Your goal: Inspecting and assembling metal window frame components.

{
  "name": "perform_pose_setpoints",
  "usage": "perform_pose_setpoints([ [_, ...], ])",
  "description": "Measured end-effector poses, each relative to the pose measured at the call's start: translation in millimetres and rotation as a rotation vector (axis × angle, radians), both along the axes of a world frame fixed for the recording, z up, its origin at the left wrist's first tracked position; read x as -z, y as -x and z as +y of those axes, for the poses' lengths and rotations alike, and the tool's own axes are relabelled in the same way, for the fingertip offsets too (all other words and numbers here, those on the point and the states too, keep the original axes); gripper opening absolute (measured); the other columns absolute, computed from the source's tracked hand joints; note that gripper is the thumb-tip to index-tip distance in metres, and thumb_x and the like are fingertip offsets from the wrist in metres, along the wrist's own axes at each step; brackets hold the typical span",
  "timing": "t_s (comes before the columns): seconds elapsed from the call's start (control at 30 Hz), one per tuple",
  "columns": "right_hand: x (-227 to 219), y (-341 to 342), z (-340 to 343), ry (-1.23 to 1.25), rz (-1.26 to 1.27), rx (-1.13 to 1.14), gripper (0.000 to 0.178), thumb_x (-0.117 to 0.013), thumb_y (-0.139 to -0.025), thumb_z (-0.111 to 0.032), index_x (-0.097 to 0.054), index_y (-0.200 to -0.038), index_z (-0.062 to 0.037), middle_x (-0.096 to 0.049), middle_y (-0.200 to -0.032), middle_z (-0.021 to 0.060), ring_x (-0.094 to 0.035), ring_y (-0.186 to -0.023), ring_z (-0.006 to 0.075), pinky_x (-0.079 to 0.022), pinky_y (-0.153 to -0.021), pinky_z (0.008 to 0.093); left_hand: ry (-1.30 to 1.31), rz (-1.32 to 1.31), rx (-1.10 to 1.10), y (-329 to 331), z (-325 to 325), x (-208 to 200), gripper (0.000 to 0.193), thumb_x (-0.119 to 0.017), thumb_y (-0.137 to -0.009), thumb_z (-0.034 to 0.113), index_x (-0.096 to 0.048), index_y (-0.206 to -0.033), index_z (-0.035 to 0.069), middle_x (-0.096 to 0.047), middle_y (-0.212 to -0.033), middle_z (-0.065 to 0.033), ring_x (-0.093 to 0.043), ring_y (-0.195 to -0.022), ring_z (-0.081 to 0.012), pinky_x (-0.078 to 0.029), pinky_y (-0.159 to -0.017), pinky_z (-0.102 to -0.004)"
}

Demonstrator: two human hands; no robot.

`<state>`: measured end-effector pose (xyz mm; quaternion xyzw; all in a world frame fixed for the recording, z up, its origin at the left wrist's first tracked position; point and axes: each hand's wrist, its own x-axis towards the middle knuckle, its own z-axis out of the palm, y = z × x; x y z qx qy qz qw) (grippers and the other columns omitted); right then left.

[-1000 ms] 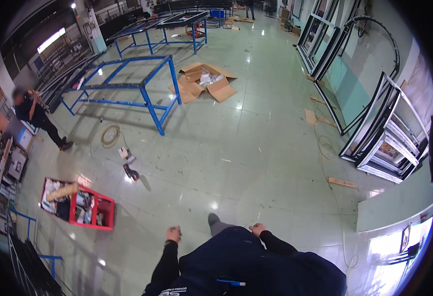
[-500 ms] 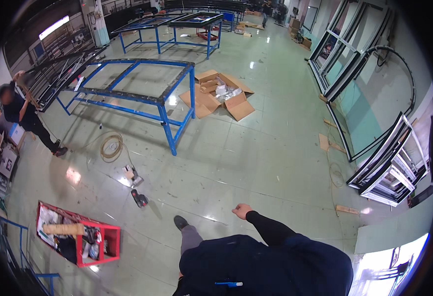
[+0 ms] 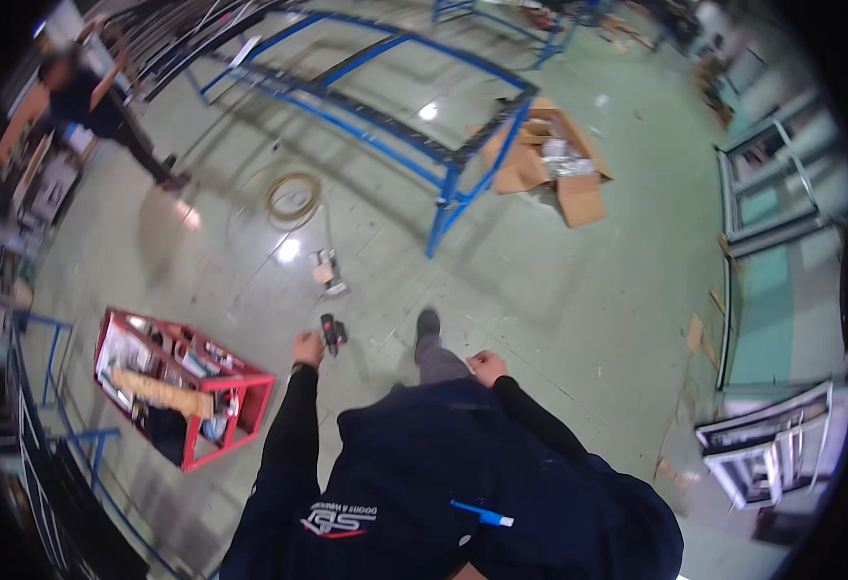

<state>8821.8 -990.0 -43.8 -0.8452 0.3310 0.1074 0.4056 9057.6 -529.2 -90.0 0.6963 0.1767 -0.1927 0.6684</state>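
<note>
Fingers of your left hand [image 3: 309,349] and right hand [image 3: 487,367] appear curled; whether closed, cannot tell. Drill [image 3: 333,333] lies on floor [image 3: 390,290] near your left; likely heavy, rigid; handle suits gripping.

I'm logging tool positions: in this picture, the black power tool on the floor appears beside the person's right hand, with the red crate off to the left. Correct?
Wrong hand: in the head view, the black power tool on the floor appears beside the left hand. The red crate is off to the left.
</note>
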Motion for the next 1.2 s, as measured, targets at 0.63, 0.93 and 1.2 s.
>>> perform_pose_setpoints([
  [0.63, -120, -630, -162, -0.057, -0.427, -0.139, 0.030, -0.070, -0.094, -0.033, -0.071, -0.101, -0.0030, -0.074, -0.092, 0.0176, -0.072, -0.088, 0.0368, -0.057, -0.080, 0.0458, -0.329, 0.208, 0.077, -356, -150, 7, 0.029, -0.067, -0.095, 0.029, -0.071, -0.083, 0.003, -0.064, -0.073, -0.0085, -0.063, -0.061, -0.0219, -0.048, -0.053, -0.0386],
  [0.93, -94, -906, -120, 0.281, -0.469, -0.045, 0.051, -0.074, -0.092, -0.039, -0.062, -0.128, -0.0052, -0.063, -0.126, 0.0215, -0.060, -0.121, 0.0418, -0.050, -0.102, 0.0504, -0.709, -0.001, 0.458, -620, -197, 47, 0.055, -0.079, -0.087, 0.045, -0.076, -0.104, -0.007, -0.078, -0.102, -0.0241, -0.076, -0.096, -0.0359, -0.057, -0.089, -0.0455],
  [1.2, -70, -1005, -90, 0.256, 0.154, 0.137, 0.070, -0.041, -0.102, -0.067, -0.074, -0.115, -0.0068, -0.075, -0.113, 0.0218, -0.070, -0.111, 0.0419, -0.054, -0.097, 0.0535, -0.393, 0.241, 0.021, -862, -65, 9, 0.052, -0.076, -0.093, 0.032, -0.065, -0.118, -0.012, -0.075, -0.093, -0.0190, -0.072, -0.079, -0.0240, -0.058, -0.068, -0.0390],
])
